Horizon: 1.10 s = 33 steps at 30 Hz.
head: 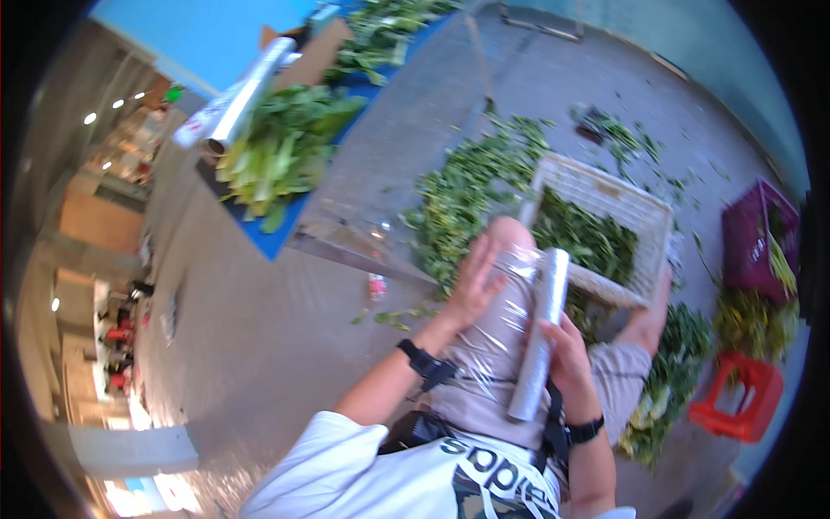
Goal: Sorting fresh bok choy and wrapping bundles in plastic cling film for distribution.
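Observation:
A roll of clear plastic film lies lengthwise along my thigh, and my right hand grips it around its right side. Film from the roll stretches over the leg of my light trousers. My left hand rests on that film near my knee, palm down with the fingers extended, holding nothing. Beyond my knee, a white plastic crate holds green leaves. A bundle of leafy greens with pale stalks lies at the corner of the blue table, beside a larger film roll.
Loose leaves cover the floor left of the crate. To the right are a purple crate, a red plastic stool and piled greens. A bottle stands near the blue table's clear sheet. More greens lie farther up.

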Each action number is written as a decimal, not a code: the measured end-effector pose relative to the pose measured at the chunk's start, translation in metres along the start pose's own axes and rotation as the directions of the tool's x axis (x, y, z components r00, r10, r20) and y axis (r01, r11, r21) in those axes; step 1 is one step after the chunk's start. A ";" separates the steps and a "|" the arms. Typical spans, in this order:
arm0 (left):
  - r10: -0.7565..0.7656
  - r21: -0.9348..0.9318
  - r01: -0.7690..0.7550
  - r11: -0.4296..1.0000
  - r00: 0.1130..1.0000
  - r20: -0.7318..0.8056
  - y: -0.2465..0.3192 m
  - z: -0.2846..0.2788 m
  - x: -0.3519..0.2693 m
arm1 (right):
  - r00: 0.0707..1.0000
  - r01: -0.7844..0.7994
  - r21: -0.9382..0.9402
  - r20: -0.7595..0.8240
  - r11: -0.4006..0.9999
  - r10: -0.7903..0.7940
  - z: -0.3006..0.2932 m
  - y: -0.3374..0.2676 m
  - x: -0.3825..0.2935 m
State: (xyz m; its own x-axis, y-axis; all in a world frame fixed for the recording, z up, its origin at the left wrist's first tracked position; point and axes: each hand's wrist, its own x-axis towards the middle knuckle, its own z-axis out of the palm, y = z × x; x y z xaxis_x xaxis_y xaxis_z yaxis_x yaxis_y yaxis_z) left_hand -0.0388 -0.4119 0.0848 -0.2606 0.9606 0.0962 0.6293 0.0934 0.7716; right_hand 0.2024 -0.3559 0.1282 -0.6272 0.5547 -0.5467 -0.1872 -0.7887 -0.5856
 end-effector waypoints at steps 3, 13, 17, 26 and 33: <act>-0.086 -0.243 0.113 0.964 0.989 0.117 0.003 -0.010 -0.001 | 1.000 0.010 -0.048 -0.007 0.999 -0.010 -0.003 0.001 -0.001; -0.096 0.024 0.097 0.995 0.993 -0.069 0.026 -0.058 -0.016 | 0.999 -0.012 -0.083 0.037 0.996 0.015 0.011 0.000 0.001; 0.232 0.328 -0.108 0.938 0.900 -0.368 0.129 -0.162 -0.006 | 0.999 0.001 -0.089 0.039 0.996 0.002 0.014 -0.004 0.000; 0.099 0.372 0.159 0.915 0.804 -0.586 0.141 -0.413 0.034 | 0.998 0.000 -0.082 0.056 0.997 0.005 0.016 -0.006 -0.003; -0.076 0.541 0.489 0.684 0.785 -0.614 0.130 -0.434 0.030 | 1.000 -0.008 -0.066 0.030 0.998 0.010 0.019 -0.012 -0.010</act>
State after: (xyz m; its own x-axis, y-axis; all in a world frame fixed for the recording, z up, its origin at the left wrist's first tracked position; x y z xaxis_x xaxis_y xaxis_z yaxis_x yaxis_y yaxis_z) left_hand -0.2826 -0.4844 0.4610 -0.7024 0.5867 0.4031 0.6990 0.6755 0.2349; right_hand 0.1963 -0.3573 0.1520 -0.6513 0.5390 -0.5342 -0.1317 -0.7735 -0.6199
